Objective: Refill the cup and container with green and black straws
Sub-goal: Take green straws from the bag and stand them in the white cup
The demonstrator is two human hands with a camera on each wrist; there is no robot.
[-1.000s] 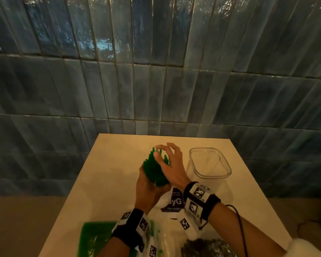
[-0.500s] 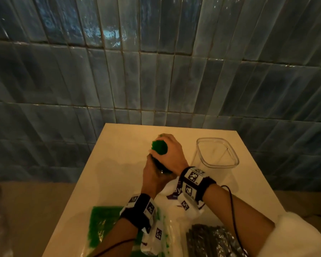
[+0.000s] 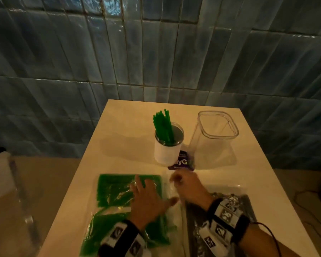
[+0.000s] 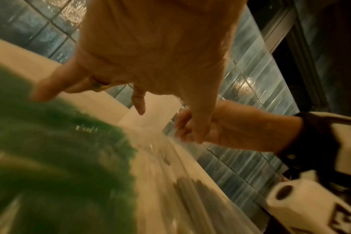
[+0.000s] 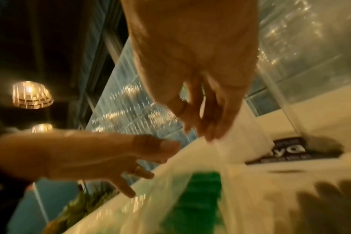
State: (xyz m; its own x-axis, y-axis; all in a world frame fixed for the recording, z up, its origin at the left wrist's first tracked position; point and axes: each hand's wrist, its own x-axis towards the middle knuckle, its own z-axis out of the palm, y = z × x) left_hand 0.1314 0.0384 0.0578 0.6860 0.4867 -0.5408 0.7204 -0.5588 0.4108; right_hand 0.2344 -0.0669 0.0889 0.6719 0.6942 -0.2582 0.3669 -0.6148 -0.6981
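Smooth cream table [image 3: 130, 145] set against glossy blue wall tiles [image 3: 156, 52], far left portion bare. Crinkled clear bag of green straws [image 3: 115, 193] flat at near edge, beside bag of black straws [image 3: 246, 203]. Clear rounded-square container [image 3: 218, 127] upright, hollow, near far right edge. White cylindrical cup [image 3: 168, 145] just left of it, bearing thin green straws [image 3: 162, 127] tilted left. Left hand [image 3: 146, 199] spread flat on green bag, fingers straight. Right hand [image 3: 188, 186] pinched clear film at the bag's mouth.
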